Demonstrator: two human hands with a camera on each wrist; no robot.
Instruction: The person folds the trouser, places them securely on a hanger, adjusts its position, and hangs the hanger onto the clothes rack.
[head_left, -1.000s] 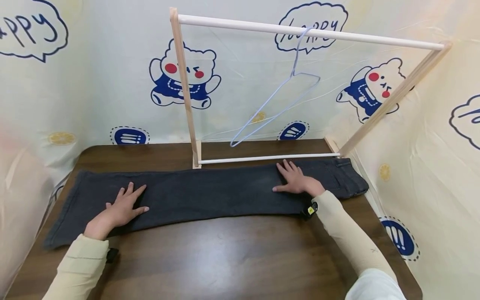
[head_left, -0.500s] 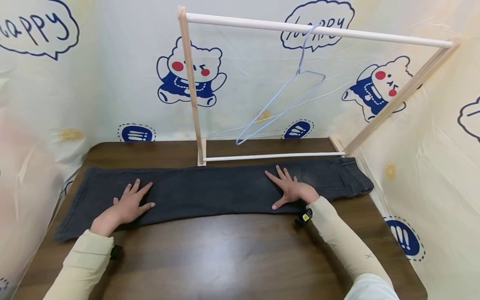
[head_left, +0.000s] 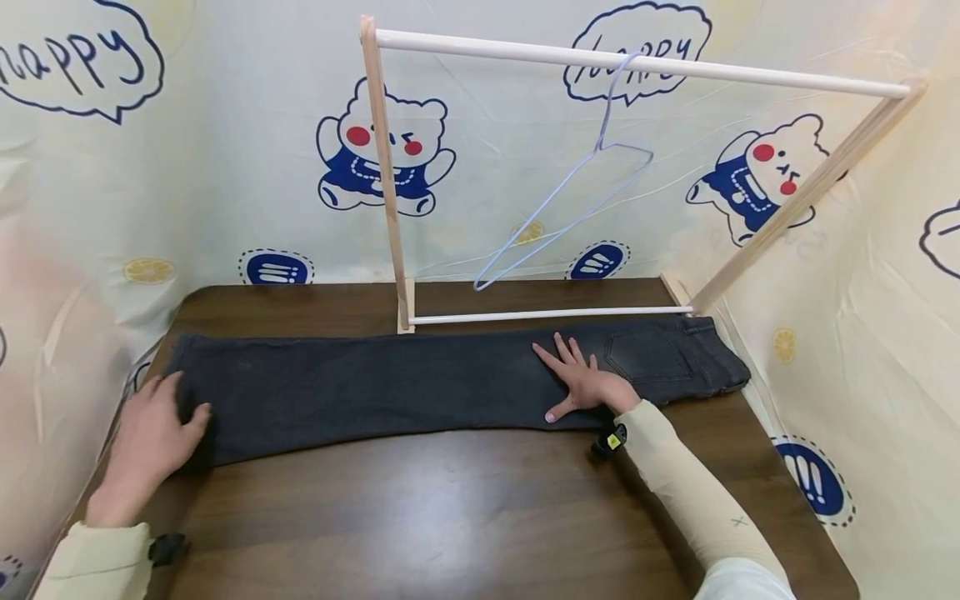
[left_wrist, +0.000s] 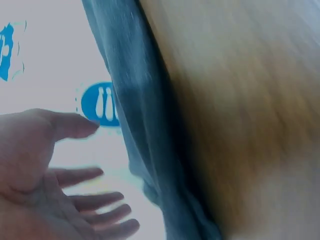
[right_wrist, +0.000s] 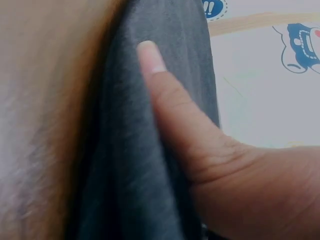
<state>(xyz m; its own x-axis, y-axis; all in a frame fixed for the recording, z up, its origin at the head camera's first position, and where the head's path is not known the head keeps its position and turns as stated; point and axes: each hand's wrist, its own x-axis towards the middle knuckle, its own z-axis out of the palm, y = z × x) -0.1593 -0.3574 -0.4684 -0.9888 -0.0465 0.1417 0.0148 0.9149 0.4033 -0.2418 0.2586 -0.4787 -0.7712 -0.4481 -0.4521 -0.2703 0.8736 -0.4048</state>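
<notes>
A pair of dark grey jeans (head_left: 375, 379) lies flat and lengthwise across the table, its waist and back pocket to the right. My left hand (head_left: 150, 433) is over the leg-hem end at the far left. In the left wrist view the fingers of this hand (left_wrist: 55, 185) are spread and apart from the cloth, holding nothing. Fingers splayed, my right hand (head_left: 585, 383) rests on the jeans just left of the pocket. Its thumb (right_wrist: 175, 110) lies along the fabric in the right wrist view.
Behind the jeans, on the brown wooden table (head_left: 420, 517), stands a rack with wooden sides and a white top bar (head_left: 510, 54). From that bar hangs a light blue wire hanger (head_left: 547, 233). A printed curtain (head_left: 262, 167) encloses the back and sides.
My left hand has lifted off the leg and moved left to the hem end. My right hand shifted slightly left, with its fingers turned, then stayed in place on the jeans.
</notes>
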